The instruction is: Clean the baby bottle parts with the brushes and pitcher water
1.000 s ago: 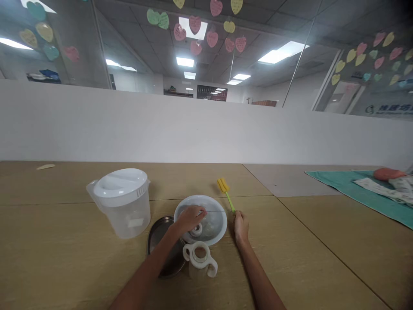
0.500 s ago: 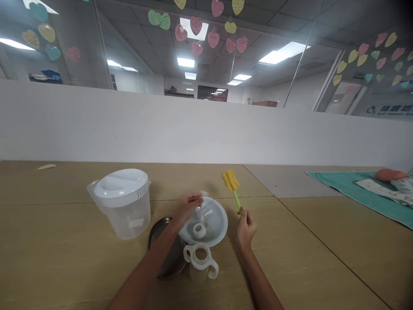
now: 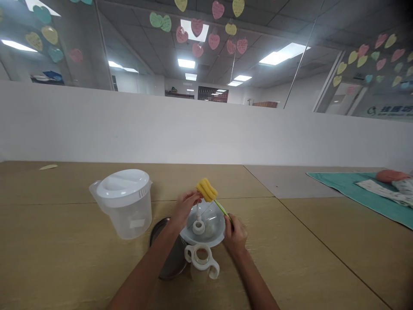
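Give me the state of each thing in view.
Translucent pitcher: lidded, upright.
White bowl: upright, holding a white ring.
Two-handled cup: upright, open-topped.
Metal tray: flat, partly hidden.
Yellow sponge brush: held by its handle in the right grip.
Left grip: beside the brush, hold unclear.
Teal cloth: spread out.

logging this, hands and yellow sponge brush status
Right hand grips green-handled yellow sponge brush. Left hand at sponge head, contact unclear. White round bowl below, nothing blocking.
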Demonstrator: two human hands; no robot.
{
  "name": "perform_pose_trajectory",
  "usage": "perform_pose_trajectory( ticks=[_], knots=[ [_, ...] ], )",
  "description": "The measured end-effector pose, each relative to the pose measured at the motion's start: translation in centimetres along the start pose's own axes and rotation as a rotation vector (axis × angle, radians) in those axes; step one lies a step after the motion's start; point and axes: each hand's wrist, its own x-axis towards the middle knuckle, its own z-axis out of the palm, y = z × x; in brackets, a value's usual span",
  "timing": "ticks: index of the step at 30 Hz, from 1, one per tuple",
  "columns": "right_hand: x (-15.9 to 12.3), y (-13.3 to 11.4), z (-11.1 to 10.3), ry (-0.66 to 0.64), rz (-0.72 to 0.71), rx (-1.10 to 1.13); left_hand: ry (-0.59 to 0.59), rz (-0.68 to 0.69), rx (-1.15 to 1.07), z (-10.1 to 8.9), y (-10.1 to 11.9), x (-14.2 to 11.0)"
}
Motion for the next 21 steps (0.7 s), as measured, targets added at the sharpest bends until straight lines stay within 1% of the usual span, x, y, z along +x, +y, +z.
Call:
perform_pose_trajectory(
  ticks=[4,8,10,13,15,16,18,21],
  knots=[
    [0.3,-0.1,-0.2,-0.028,-0.016,-0.031,-0.017,-0.014,-0.036,-0.2,0.0,0.1],
    [0.7,-0.1,-0.4,-0.036,0.033,-0.116,-0.003,-0.005,-0.036,-0.3,0.1,0.0],
    [0.9,0.2,-0.4,-0.016,0.146,-0.182,0.012,0.005,-0.039,-0.3,0.3,0.0],
    [1.2,0.9,-0.6,0.053,0.378,-0.289,0.028,-0.001,-0.04,-0.3,0.8,-0.2],
    [1.2,1.4,-0.7,0.061,0.436,-0.292,0.028,-0.022,-0.014,-0.4,1.1,-0.3],
    [1.1,1.4,-0.7,0.056,0.423,-0.274,0.023,-0.033,0.002,-0.4,1.2,-0.3],
    [0.7,1.3,-0.5,0.046,0.319,-0.224,0.007,-0.039,0.011,-0.4,1.2,-0.4],
    [0.0,0.5,-0.1,-0.004,0.037,-0.151,-0.015,-0.043,-0.001,-0.3,1.0,-0.4]
  ],
)
